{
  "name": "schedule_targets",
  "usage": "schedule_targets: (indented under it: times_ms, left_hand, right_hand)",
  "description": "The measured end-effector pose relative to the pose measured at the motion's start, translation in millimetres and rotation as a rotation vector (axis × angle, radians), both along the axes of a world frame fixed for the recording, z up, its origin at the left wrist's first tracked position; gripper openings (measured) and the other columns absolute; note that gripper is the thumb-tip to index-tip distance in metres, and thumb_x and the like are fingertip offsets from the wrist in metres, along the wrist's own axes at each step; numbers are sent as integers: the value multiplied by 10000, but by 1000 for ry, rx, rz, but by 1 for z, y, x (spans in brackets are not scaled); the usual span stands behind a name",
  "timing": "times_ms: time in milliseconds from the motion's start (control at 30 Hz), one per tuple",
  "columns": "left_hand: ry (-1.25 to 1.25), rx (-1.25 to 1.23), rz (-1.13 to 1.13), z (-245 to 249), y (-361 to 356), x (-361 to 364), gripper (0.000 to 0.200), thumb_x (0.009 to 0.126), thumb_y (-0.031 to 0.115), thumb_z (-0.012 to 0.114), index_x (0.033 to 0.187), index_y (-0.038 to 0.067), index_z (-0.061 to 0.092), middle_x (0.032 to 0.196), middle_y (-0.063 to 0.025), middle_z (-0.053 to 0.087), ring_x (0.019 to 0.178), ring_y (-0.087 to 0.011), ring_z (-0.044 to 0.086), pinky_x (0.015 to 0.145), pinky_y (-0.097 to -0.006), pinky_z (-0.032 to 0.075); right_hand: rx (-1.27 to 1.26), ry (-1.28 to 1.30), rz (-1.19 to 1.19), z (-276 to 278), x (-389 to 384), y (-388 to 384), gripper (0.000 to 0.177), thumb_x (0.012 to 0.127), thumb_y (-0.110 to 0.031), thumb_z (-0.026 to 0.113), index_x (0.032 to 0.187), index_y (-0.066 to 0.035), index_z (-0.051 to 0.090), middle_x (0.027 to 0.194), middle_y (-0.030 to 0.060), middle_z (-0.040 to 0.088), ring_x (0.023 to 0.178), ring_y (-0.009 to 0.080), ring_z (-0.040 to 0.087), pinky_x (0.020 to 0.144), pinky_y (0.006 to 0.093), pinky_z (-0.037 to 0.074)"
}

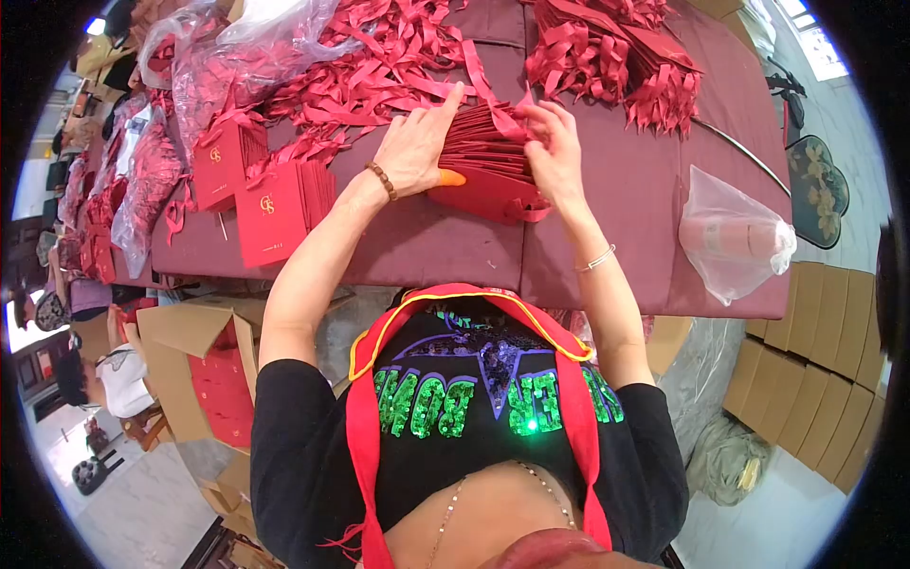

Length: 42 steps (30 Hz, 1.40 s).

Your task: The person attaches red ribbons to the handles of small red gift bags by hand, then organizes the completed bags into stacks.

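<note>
A stack of red paper gift bags (488, 152) lies on the table between my two hands, their edges fanned out and ribbon handles attached. My left hand (412, 152) grips the stack's left side, index finger stretched along it and the thumb, in an orange finger cover, at the front. At the right end, my right hand (555, 152) has curled fingers around a red ribbon handle (507, 121); its exact contact is partly hidden. Left of my hands stand upright red gift bags (270, 216) with gold lettering.
Loose red ribbons (379, 66) pile up behind the stack. More ribboned bags (616, 66) lie at the back right. A clear plastic bag (732, 237) sits near the table's right edge. Cardboard boxes (806, 356) stand on the floor; an open carton (194, 332) is at left.
</note>
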<state>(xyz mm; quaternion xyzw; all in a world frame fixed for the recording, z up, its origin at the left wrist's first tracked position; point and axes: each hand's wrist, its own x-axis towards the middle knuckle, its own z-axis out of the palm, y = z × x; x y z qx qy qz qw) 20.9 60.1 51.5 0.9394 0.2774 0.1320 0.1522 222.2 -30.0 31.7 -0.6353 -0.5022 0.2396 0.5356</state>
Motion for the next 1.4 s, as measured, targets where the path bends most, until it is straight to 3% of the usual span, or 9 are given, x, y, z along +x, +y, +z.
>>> schedule_targets:
  times_ms: [67, 133, 267, 367, 500, 667, 867, 1200, 1400]
  left_hand:
    - [1, -21, 2, 1, 0, 1, 1191, 601, 377, 802, 1455, 52, 37, 1157, -165, 524, 1035, -325, 498, 849, -433, 400]
    - [2, -14, 9, 2, 0, 0, 1185, 603, 373, 799, 1457, 61, 39, 1143, -164, 527, 1024, -327, 497, 842, -441, 399]
    - [23, -18, 19, 4, -2, 1, 1190, 601, 374, 800, 1457, 61, 35, 1140, -165, 526, 1027, -328, 494, 839, -448, 396]
    - [38, -2, 23, 5, -1, 2, 1195, 596, 371, 803, 1456, 62, 33, 1150, -168, 522, 1037, -332, 491, 840, -448, 393]
    - [33, -14, 34, 4, -1, 2, 1199, 590, 372, 806, 1456, 62, 37, 1162, -170, 521, 1047, -334, 490, 843, -449, 393]
    - [43, -38, 30, 6, -1, 2, 1204, 583, 374, 810, 1455, 61, 42, 1204, -177, 503, 1066, -336, 487, 857, -452, 386]
    - [70, -21, 49, 7, 0, 3, 1207, 574, 373, 814, 1459, 80, 46, 1232, -175, 494, 1083, -335, 485, 858, -451, 384]
    - [80, -27, 33, 9, 1, 5, 1229, 554, 377, 820, 1462, 95, 41, 1229, -173, 494, 1089, -334, 481, 855, -464, 384]
    - [97, -13, -23, 6, 4, 2, 1228, 557, 363, 822, 1464, 104, 36, 1237, -171, 482, 1078, -342, 478, 854, -470, 385]
  right_hand:
    - [50, 290, -4, -19, 15, -5, 403, 747, 95, 409, 1094, -18, 579, 1109, 82, 540, 833, 137, 571, 807, 230, 464]
    - [-84, 156, -140, -28, 32, -14, 379, 757, 83, 402, 1075, -11, 586, 1019, 57, 582, 881, 137, 578, 790, 251, 467]
    - [251, -358, -113, 2, 20, -14, 214, 742, -8, 548, 932, -55, 633, 961, 89, 600, 850, 229, 579, 776, 339, 475]
    - [160, -736, 43, 33, -9, -13, 212, 743, -179, 693, 937, -105, 652, 976, 69, 587, 844, 243, 586, 716, 339, 463]
    - [-21, -596, -17, 20, -21, -2, 222, 742, -188, 712, 935, -109, 637, 1013, 79, 553, 843, 246, 596, 728, 365, 476]
    - [158, -586, -37, 18, -23, -8, 119, 789, -139, 636, 908, -126, 636, 994, 79, 533, 807, 245, 576, 735, 380, 419]
    - [241, -940, -41, 17, -27, -13, 231, 748, -127, 621, 974, -168, 647, 968, 43, 539, 893, 198, 545, 772, 366, 399]
    - [219, -1025, -49, 17, -26, -13, 224, 742, -122, 633, 963, -158, 648, 907, -8, 545, 833, 176, 534, 770, 355, 375]
    - [-171, -1017, 158, 40, -40, -2, 242, 743, -217, 545, 940, -149, 668, 840, 69, 602, 786, 244, 604, 695, 387, 428]
